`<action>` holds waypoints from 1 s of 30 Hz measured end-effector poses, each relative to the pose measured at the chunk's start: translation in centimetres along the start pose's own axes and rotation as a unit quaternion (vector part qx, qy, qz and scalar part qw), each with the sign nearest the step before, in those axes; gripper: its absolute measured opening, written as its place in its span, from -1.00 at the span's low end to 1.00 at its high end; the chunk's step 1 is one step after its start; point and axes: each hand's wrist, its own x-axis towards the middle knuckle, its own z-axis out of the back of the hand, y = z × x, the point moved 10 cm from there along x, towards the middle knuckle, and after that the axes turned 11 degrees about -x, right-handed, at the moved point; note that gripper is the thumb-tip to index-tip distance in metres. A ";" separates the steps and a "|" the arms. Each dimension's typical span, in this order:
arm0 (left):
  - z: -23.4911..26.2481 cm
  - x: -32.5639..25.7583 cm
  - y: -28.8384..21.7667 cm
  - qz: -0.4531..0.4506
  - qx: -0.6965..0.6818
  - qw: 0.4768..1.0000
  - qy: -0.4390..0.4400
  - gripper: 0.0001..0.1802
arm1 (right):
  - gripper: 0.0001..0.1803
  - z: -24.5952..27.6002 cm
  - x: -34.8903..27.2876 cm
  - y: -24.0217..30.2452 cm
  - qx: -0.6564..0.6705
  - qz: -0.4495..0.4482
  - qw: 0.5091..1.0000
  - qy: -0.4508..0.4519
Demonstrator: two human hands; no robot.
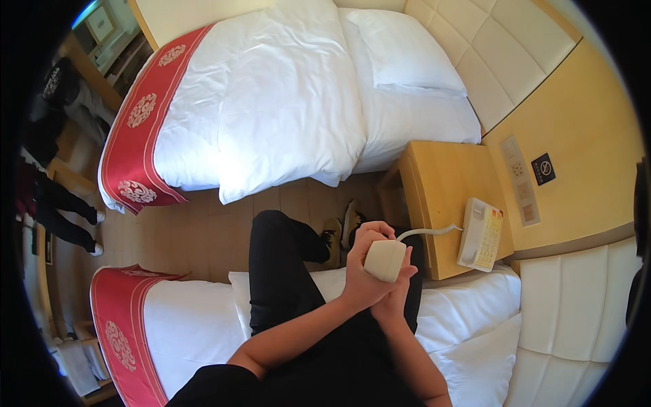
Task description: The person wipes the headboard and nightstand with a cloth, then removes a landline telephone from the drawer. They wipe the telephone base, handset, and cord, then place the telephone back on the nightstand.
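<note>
Both hands — left hand (pixel 363 261) and right hand (pixel 393 302) — clasp the cream handset (pixel 385 260). Its coiled cord (pixel 427 232) reaches the telephone base (pixel 480 235) on the nightstand (pixel 441 183) — within reach.

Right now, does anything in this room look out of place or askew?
Mostly tidy. The duvet on the far bed lies skewed, one corner hanging over the side toward the floor. The handset is off the phone base on the nightstand, held in both hands, left hand and right hand.
</note>
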 end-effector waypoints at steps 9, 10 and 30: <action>-1.8 0.3 0.6 -0.063 0.097 0.988 0.102 -0.31 | -0.41 -1.3 -0.2 -1.9 0.549 -0.241 0.800 0.004; -1.9 0.5 0.8 -0.058 0.112 0.986 0.107 -0.32 | -0.41 -1.3 0.2 -1.4 0.596 -0.237 0.767 0.009; -3.0 -2.3 7.2 0.129 -0.104 0.984 0.064 -0.48 | -0.39 7.8 4.4 -0.5 0.747 -0.102 0.652 -0.083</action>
